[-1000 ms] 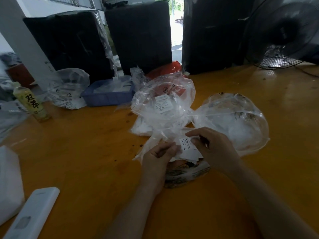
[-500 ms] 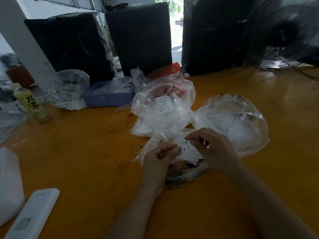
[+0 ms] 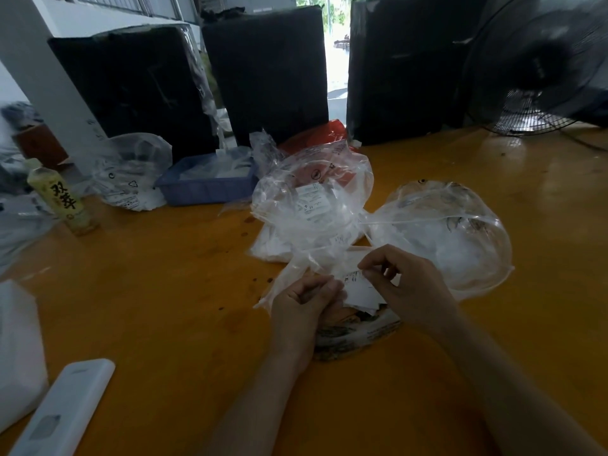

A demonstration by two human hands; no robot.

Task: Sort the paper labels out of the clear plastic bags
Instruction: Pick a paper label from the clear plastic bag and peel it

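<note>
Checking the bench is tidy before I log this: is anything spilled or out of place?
Small dark specks lie scattered on the orange table left of the clear bag that both hands hold; they look like crumbs or debris.

Bag pile (image 3: 312,205) blocks ahead; table (image 3: 171,291) left free.

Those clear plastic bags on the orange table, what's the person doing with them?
A person is working paper labels out of clear plastic bags. Both hands are on one crumpled clear bag near the table's front edge: the left hand grips the plastic, while the right hand pinches at a white printed paper label. More puffed-up clear bags with labels wait just behind, beside a blue plastic tray.
</note>
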